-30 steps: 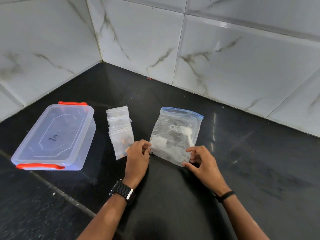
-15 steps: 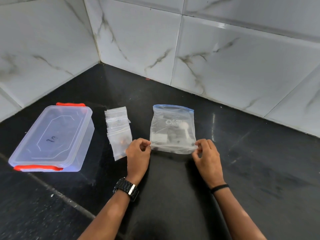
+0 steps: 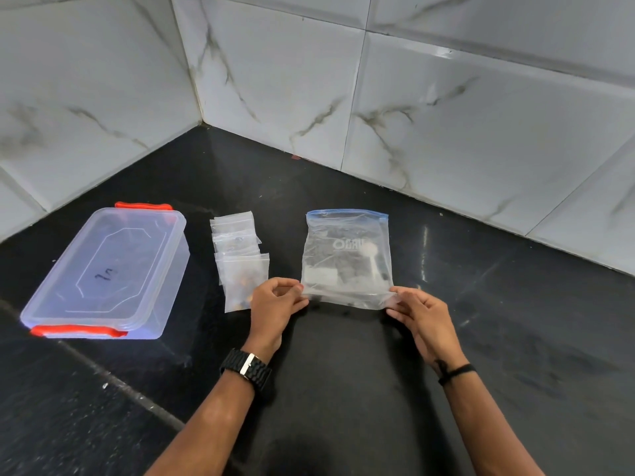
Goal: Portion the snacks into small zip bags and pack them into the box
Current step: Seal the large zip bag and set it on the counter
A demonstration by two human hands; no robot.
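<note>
A large clear zip bag [image 3: 347,255] with a blue seal strip lies flat on the black counter, seal edge away from me, with something white and dark inside. My left hand [image 3: 275,307] pinches its near left corner and my right hand [image 3: 422,314] pinches its near right corner. A stack of small clear zip bags [image 3: 240,255] lies just left of my left hand; the nearest one holds a few brown snack pieces. At the far left stands a clear plastic box [image 3: 103,273] with its lid on and red clips at both ends.
The black counter [image 3: 515,338] runs into a corner of white marble-patterned wall tiles [image 3: 309,97] behind the bags. A pale seam line crosses the counter at the lower left.
My right hand has moved from the bag's lower edge to its near right corner. The large bag has turned from tilted to square in front of me, and both hands now hold its near corners.
</note>
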